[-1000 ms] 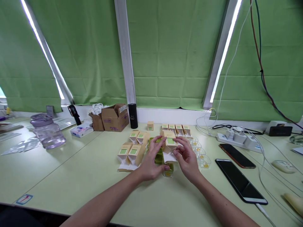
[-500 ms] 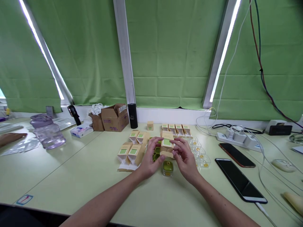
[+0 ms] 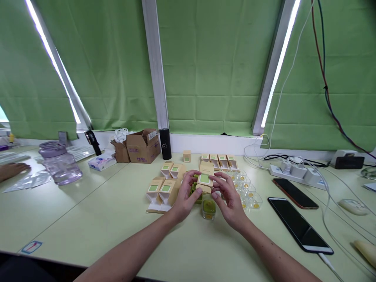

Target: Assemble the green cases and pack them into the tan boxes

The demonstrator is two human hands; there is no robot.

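Between my two hands is a small kraft cardboard box (image 3: 205, 179) with a green label and raised flaps. My left hand (image 3: 187, 194) grips its left side. The fingers of my right hand (image 3: 229, 197) hold the right side. Just below the box, a small clear square jar (image 3: 209, 208) with a green lid stands on the table. More green-lidded jars (image 3: 198, 196) are partly hidden behind my left hand. Flattened kraft boxes (image 3: 160, 192) with green labels lie left of my hands. Several clear jars (image 3: 246, 188) with yellow spots stand to the right.
Behind are a row of kraft boxes (image 3: 219, 161), one closed box (image 3: 187, 156), a black cylinder (image 3: 165, 143) and a brown carton (image 3: 143, 147). Two phones (image 3: 298, 221) and a power strip (image 3: 296, 174) lie right. A purple bottle (image 3: 60, 164) and another person's hand (image 3: 13, 171) are left.
The box in my hands has tipped and shifted slightly left, its lower flap coming down over the jar's near area. The other person's hand at far left has drawn slightly left.
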